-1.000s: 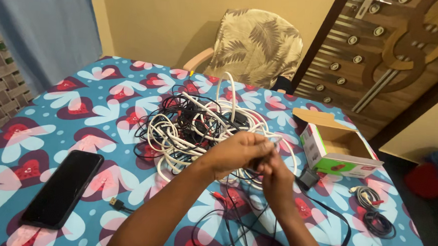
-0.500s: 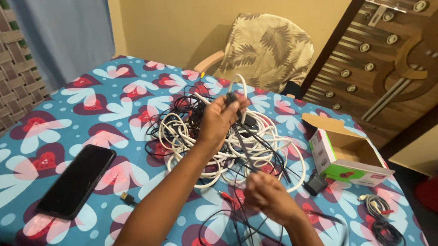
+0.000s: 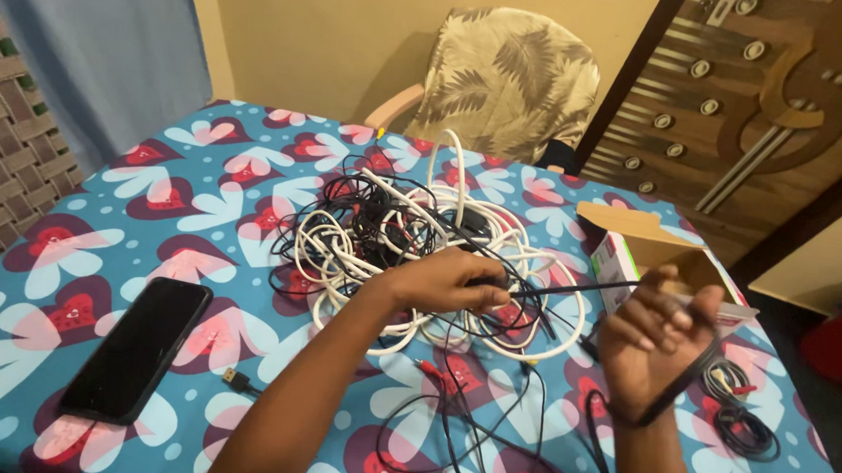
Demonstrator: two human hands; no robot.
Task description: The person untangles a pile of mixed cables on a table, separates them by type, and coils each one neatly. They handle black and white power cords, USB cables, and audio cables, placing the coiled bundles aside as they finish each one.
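A black cable [image 3: 572,290] runs taut between both hands, left hand [image 3: 452,281] pinching, right hand [image 3: 655,345] gripping.

The flat black cable [image 3: 572,290] in my hands was dark against the tangled white and black cords [image 3: 411,246]. The blue cloth [image 3: 154,203] showed red hearts; the glossy slab phone [image 3: 135,348] was black.

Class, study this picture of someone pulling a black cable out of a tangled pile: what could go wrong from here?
The black cable runs taut between the left hand and right hand; pulling harder may tighten knots in the cable pile. The loop wound round the right hand could pinch. Dragged cables might catch the open box near the table's edge.
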